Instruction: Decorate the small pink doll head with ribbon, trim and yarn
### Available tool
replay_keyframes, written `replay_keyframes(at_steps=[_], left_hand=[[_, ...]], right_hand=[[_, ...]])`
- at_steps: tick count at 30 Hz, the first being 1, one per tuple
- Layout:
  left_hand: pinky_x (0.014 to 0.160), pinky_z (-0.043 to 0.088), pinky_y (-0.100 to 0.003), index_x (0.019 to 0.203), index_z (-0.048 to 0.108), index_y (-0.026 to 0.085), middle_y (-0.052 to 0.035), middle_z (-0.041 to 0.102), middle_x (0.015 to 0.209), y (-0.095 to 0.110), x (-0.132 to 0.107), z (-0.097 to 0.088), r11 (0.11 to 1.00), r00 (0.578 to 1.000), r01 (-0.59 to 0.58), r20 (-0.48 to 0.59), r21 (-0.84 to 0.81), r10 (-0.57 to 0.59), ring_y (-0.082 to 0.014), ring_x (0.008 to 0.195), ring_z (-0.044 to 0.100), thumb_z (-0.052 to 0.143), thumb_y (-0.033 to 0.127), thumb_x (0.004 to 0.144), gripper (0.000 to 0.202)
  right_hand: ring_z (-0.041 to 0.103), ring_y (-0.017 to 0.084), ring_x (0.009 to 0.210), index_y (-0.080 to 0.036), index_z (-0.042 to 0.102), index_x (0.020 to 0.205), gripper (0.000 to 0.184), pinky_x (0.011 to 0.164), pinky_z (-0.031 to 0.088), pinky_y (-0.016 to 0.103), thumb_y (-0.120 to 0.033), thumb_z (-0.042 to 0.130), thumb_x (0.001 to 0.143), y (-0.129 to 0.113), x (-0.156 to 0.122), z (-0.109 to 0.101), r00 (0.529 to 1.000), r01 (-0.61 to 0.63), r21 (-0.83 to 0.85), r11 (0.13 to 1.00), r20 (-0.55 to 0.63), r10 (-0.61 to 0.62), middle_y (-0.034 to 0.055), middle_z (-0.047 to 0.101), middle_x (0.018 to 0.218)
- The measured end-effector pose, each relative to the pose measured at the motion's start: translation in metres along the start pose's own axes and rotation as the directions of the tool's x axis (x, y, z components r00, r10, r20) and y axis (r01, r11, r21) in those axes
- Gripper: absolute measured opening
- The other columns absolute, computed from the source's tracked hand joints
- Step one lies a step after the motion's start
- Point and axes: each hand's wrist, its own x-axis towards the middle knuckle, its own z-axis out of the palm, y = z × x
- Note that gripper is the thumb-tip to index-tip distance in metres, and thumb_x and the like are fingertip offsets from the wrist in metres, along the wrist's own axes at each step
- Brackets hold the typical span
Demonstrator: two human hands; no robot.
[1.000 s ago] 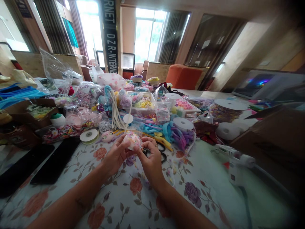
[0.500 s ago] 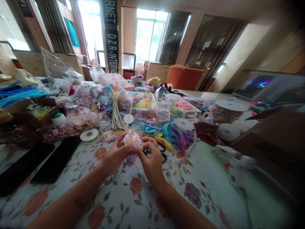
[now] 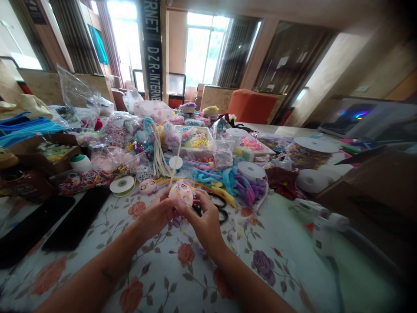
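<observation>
A small round pink-and-white ball covered in coloured sprinkles is held up between both hands above the flowered tablecloth. My left hand grips it from the left with closed fingers. My right hand pinches it from the right. Black-handled scissors lie on the cloth just behind my right hand. A small pink toy face lies left of the ball.
Bags and boxes of beads, blue and purple fuzzy stems, ribbon spools and tape rolls crowd the table's far half. A white glue gun lies at the right. Two black flat strips lie at the left. A brown box stands far right.
The ball has been turned and lifted slightly between my fingers. Both hands stay in nearly the same place.
</observation>
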Motion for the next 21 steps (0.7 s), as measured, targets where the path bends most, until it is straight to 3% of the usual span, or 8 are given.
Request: replay_keyframes(at_steps=[3,7,12,16,21], left_hand=[[0.07,0.053,-0.024,0.097,0.072,0.016,-0.0059,0.073,0.087,0.0,-0.001,0.002,0.992,0.997,0.076,0.031,-0.101,-0.073,-0.0174,0.077,0.068,0.079,0.039,0.074,0.033],[0.072,0.056,-0.029,0.098,0.072,0.012,-0.0093,0.074,0.086,0.0,0.0,0.005,0.964,0.982,0.183,0.002,-0.194,-0.186,-0.021,0.08,0.07,0.059,0.051,0.087,0.042],[0.075,0.058,-0.031,0.1,0.072,0.013,-0.0087,0.075,0.083,-0.004,0.002,0.006,0.971,0.975,0.145,-0.142,-0.19,-0.173,-0.0234,0.082,0.071,0.057,0.039,0.091,0.031],[0.077,0.057,-0.032,0.103,0.07,0.014,-0.0075,0.075,0.086,-0.009,0.001,0.007,0.985,0.975,0.093,-0.186,-0.145,-0.12,-0.0241,0.085,0.071,0.063,0.038,0.087,0.03],[0.079,0.056,-0.03,0.094,0.069,0.013,-0.0073,0.074,0.088,-0.01,0.0,0.014,0.994,0.958,0.029,-0.282,-0.104,-0.058,-0.0243,0.091,0.069,0.072,0.04,0.079,0.031]], right_hand=[[0.061,0.027,0.105,-0.019,0.065,0.105,0.04,0.092,0.05,0.04,-0.041,0.075,0.073,-0.002,-0.003,0.0,0.982,0.153,-0.101,0.983,-0.098,-0.162,0.0097,0.064,0.112],[0.061,0.028,0.104,-0.02,0.061,0.106,0.042,0.091,0.05,0.043,-0.037,0.076,0.07,-0.005,-0.007,0.0,0.941,0.276,-0.248,0.929,-0.127,-0.313,0.0105,0.063,0.109],[0.06,0.028,0.103,-0.019,0.059,0.101,0.039,0.088,0.051,0.043,-0.036,0.075,0.07,-0.009,-0.008,0.001,0.932,0.298,-0.316,0.901,-0.108,-0.346,0.012,0.062,0.108],[0.06,0.029,0.104,-0.02,0.058,0.099,0.038,0.09,0.05,0.045,-0.035,0.076,0.069,-0.007,-0.009,0.003,0.935,0.294,-0.337,0.895,-0.094,-0.343,0.0121,0.062,0.108],[0.061,0.029,0.102,-0.02,0.057,0.096,0.039,0.09,0.05,0.045,-0.039,0.078,0.069,-0.005,-0.01,0.003,0.94,0.288,-0.329,0.899,-0.084,-0.331,0.0119,0.062,0.107]])
